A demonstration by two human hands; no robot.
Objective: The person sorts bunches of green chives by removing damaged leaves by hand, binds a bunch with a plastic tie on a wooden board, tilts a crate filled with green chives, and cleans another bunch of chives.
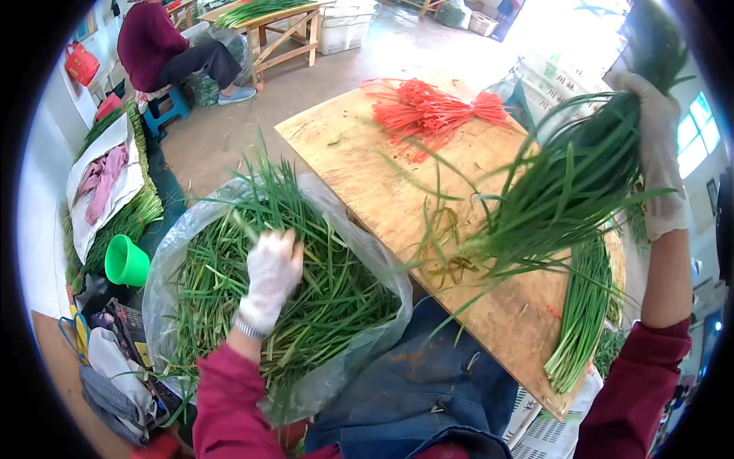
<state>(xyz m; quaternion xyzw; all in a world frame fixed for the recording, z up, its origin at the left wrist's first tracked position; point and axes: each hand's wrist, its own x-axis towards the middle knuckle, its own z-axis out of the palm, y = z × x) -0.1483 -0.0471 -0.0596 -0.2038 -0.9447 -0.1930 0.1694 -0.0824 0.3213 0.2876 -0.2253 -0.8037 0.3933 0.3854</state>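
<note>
My right hand [659,145], in a pale glove, is raised at the right and wrapped round a big bunch of garlic chives [569,183]. The long green leaves hang down over the wooden board. My left hand [272,268], in a white glove, is closed above a heap of loose chive leaves [329,306]. A blurred pale stalk [243,227] shows beside its fingers; whether they grip it I cannot tell. A clear plastic bag [359,363] holds the heap. A tidy bundle of chives [579,321] lies at the board's right edge.
Red ties [436,111] lie piled on the wooden board [336,122]. A green bucket [127,261] stands left of the bag. More greens lie under a white sheet [115,180]. Another person [157,46] sits on a blue stool [166,111] near a wooden table [287,30].
</note>
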